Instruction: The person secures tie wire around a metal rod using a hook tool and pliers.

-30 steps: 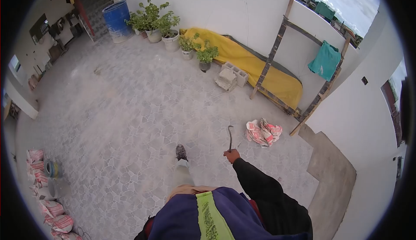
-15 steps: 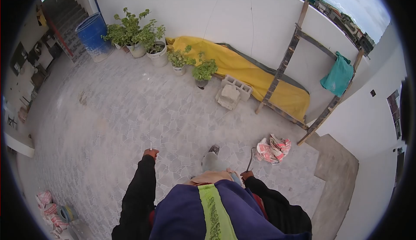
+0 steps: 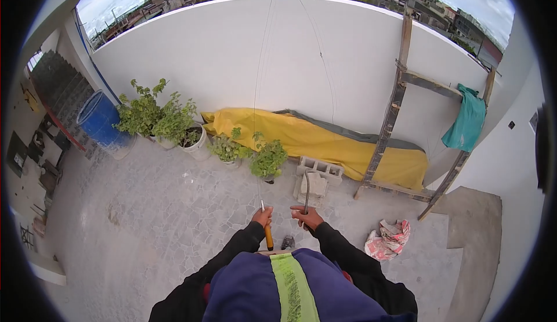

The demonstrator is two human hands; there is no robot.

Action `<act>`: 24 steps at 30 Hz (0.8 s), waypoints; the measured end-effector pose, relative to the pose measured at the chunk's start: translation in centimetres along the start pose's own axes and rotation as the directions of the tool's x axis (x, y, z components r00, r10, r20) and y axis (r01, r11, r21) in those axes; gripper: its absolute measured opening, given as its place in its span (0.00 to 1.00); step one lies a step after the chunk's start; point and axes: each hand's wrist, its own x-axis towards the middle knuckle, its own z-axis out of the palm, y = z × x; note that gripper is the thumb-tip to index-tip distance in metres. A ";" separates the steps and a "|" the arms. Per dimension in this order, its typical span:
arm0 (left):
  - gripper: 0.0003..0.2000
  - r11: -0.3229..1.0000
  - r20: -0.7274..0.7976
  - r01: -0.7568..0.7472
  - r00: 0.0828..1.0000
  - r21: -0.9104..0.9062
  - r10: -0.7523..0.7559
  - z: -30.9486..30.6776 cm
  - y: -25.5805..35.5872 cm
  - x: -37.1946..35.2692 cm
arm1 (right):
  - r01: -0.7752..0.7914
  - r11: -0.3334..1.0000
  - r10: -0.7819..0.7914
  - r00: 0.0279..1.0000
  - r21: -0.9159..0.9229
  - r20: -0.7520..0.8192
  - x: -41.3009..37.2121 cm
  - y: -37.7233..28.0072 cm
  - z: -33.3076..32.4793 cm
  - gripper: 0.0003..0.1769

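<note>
In front of my body, my left hand [image 3: 261, 216] is closed around a tool with an orange handle [image 3: 268, 238] that ends in black. Its slim silver end points up past my fingers; the exact kind is not clear. To its right, my right hand [image 3: 311, 218] grips a dark metal bar [image 3: 307, 193], held upright with a bent, hooked top. A short gap separates the two hands. Beyond the bar lie a hollow concrete block [image 3: 328, 171] and a broken chunk of concrete [image 3: 314, 185] on the tiled floor.
A yellow tarp [image 3: 325, 145] covers something long by the white wall [image 3: 203, 55]. Potted plants [image 3: 268, 159] and a blue drum [image 3: 98, 119] stand left. A wooden frame [image 3: 390, 113] with a green cloth [image 3: 466, 119] leans right. A crumpled sack [image 3: 390, 240] lies on the floor.
My hands have come together from wide apart and risen in front of me. The hooked bar now points up. My view has tilted upward, showing more wall and sky.
</note>
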 end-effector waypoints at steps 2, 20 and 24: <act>0.22 1.000 0.064 0.014 0.998 0.019 -0.015 2.2 3.1 2.6 | 0.062 0.996 -0.058 0.995 -0.058 0.078 1.8 -5.5 1.5 0.41; 0.14 -0.039 0.147 -0.966 -0.079 -0.256 0.986 14.9 71.1 21.5 | -0.206 0.560 0.803 -0.100 0.802 -0.587 3.7 13.9 14.4 0.13; 0.33 0.394 0.335 -0.880 0.299 -0.267 0.894 20.5 82.0 35.3 | -0.734 0.579 0.617 0.108 0.356 -0.780 3.8 18.2 27.2 0.23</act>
